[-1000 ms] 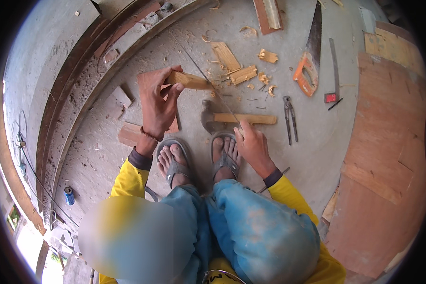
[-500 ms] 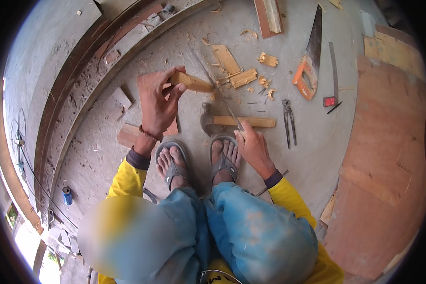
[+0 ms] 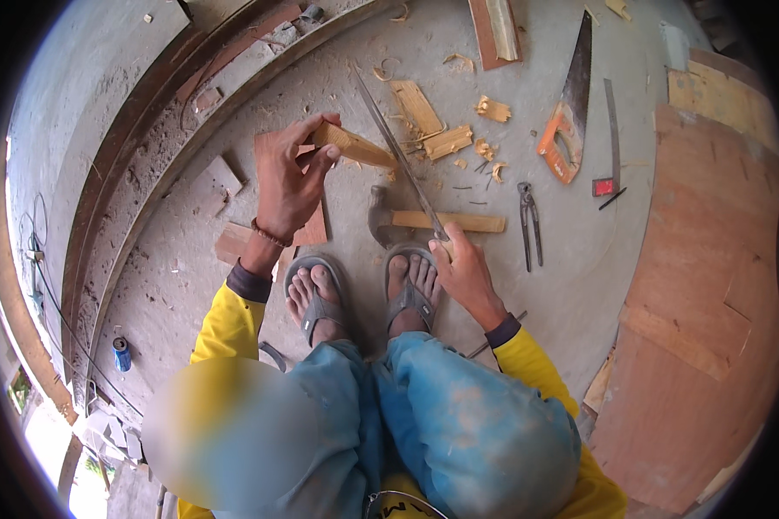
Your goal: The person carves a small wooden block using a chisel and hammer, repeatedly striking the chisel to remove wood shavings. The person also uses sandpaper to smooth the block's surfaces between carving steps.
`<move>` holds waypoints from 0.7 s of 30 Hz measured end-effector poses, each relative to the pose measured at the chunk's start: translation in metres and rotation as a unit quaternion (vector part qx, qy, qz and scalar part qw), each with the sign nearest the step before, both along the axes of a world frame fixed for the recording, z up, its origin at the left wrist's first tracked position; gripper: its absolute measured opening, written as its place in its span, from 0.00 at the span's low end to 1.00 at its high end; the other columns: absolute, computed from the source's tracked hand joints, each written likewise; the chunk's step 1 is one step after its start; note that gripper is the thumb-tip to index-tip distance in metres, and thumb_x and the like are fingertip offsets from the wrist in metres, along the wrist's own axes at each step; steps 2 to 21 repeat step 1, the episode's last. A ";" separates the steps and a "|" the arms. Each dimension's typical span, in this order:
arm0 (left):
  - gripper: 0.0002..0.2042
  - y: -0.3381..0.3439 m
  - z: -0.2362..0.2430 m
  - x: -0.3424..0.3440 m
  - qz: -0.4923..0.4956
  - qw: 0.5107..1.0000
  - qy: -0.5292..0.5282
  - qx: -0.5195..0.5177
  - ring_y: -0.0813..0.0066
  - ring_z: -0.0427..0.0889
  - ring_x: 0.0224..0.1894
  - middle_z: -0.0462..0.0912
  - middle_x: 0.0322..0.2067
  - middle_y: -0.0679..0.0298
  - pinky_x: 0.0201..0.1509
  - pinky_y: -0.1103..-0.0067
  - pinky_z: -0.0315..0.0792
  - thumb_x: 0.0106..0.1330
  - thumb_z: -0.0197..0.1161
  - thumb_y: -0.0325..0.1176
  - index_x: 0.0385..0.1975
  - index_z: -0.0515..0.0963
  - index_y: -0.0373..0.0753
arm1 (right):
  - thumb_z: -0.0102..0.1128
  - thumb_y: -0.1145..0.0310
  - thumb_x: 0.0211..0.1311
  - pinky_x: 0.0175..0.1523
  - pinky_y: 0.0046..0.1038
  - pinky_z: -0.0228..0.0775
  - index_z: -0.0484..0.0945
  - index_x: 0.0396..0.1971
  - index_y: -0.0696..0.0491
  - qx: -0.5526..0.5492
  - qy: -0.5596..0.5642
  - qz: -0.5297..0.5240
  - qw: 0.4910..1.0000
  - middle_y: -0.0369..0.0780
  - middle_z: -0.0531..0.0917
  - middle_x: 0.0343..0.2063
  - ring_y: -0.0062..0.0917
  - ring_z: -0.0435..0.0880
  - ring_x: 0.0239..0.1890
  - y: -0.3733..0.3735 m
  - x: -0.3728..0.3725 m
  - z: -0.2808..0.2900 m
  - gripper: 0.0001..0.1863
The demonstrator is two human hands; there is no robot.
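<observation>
My left hand (image 3: pixel 290 177) pinches a small block of light wood (image 3: pixel 355 145) between thumb and fingertips, above the concrete floor. In my right hand (image 3: pixel 466 270) is the handle of a long grey metal file (image 3: pixel 398 151), its narrow end slanting up and to the left. The file's blade passes close by the right end of the wood; whether they touch, I cannot tell. Beneath the blade a claw hammer (image 3: pixel 446 222) lies on the floor, its head to the left. Wood offcuts (image 3: pixel 416 107) and curled shavings (image 3: pixel 492 109) are scattered beyond.
To the right lie pincers (image 3: pixel 529 225), an orange-handled saw (image 3: pixel 565 130) and a try square (image 3: pixel 613 138). Reddish plywood sheets (image 3: pixel 692 285) cover the far right. A curved raised edge (image 3: pixel 160 173) runs along the left, with a blue can (image 3: pixel 122 355) nearby. My sandalled feet flank the middle.
The file has shifted slightly and turned, showing more of its broad face. The wood block has tilted a little, its right end lower. Both hands keep their hold.
</observation>
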State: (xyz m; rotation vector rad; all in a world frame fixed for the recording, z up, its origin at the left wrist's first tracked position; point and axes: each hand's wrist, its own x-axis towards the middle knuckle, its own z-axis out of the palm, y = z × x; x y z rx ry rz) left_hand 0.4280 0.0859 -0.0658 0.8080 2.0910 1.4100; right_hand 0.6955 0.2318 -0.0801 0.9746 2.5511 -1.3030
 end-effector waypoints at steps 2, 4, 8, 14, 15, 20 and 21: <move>0.19 -0.001 0.001 -0.003 -0.003 1.000 -0.003 -0.001 0.67 0.83 0.52 0.81 0.53 0.56 0.52 0.69 0.83 0.71 0.64 0.37 0.59 0.77 0.39 | 0.61 0.63 0.67 0.35 0.50 0.72 0.72 0.49 0.55 0.032 0.024 0.004 0.999 0.55 0.82 0.28 0.57 0.81 0.34 -0.002 0.001 0.000 0.16; 0.19 -0.001 0.001 -0.003 -0.003 1.000 -0.003 -0.001 0.67 0.83 0.52 0.81 0.53 0.56 0.52 0.69 0.83 0.71 0.64 0.37 0.59 0.77 0.39 | 0.61 0.63 0.67 0.35 0.50 0.72 0.72 0.49 0.55 0.032 0.024 0.004 0.999 0.55 0.82 0.28 0.57 0.81 0.34 -0.002 0.001 0.000 0.16; 0.19 -0.001 0.001 -0.003 -0.003 1.000 -0.003 -0.001 0.67 0.83 0.52 0.81 0.53 0.56 0.52 0.69 0.83 0.71 0.64 0.37 0.59 0.77 0.39 | 0.61 0.63 0.67 0.35 0.50 0.72 0.72 0.49 0.55 0.032 0.024 0.004 0.999 0.55 0.82 0.28 0.57 0.81 0.34 -0.002 0.001 0.000 0.16; 0.19 -0.001 0.001 -0.003 -0.003 1.000 -0.003 -0.001 0.67 0.83 0.52 0.81 0.53 0.56 0.52 0.69 0.83 0.71 0.64 0.37 0.59 0.77 0.39 | 0.61 0.63 0.67 0.35 0.50 0.72 0.72 0.49 0.55 0.032 0.024 0.004 0.999 0.55 0.82 0.28 0.57 0.81 0.34 -0.002 0.001 0.000 0.16; 0.19 -0.001 0.001 -0.003 -0.003 1.000 -0.003 -0.001 0.67 0.83 0.52 0.81 0.53 0.56 0.52 0.69 0.83 0.71 0.64 0.37 0.59 0.77 0.39 | 0.61 0.63 0.67 0.35 0.50 0.72 0.72 0.49 0.55 0.032 0.024 0.004 0.999 0.55 0.82 0.28 0.57 0.81 0.34 -0.002 0.001 0.000 0.16; 0.19 -0.001 0.001 -0.003 -0.003 1.000 -0.003 -0.001 0.67 0.83 0.52 0.81 0.53 0.56 0.52 0.69 0.83 0.71 0.64 0.37 0.59 0.77 0.39 | 0.61 0.63 0.67 0.35 0.50 0.72 0.72 0.49 0.55 0.032 0.024 0.004 0.999 0.55 0.82 0.28 0.57 0.81 0.34 -0.002 0.001 0.000 0.16; 0.19 -0.001 0.001 -0.003 -0.003 1.000 -0.003 -0.001 0.67 0.83 0.52 0.81 0.53 0.56 0.52 0.69 0.83 0.71 0.64 0.37 0.59 0.77 0.39 | 0.61 0.63 0.67 0.35 0.50 0.72 0.72 0.49 0.55 0.032 0.024 0.004 0.999 0.55 0.82 0.28 0.57 0.81 0.34 -0.002 0.001 0.000 0.16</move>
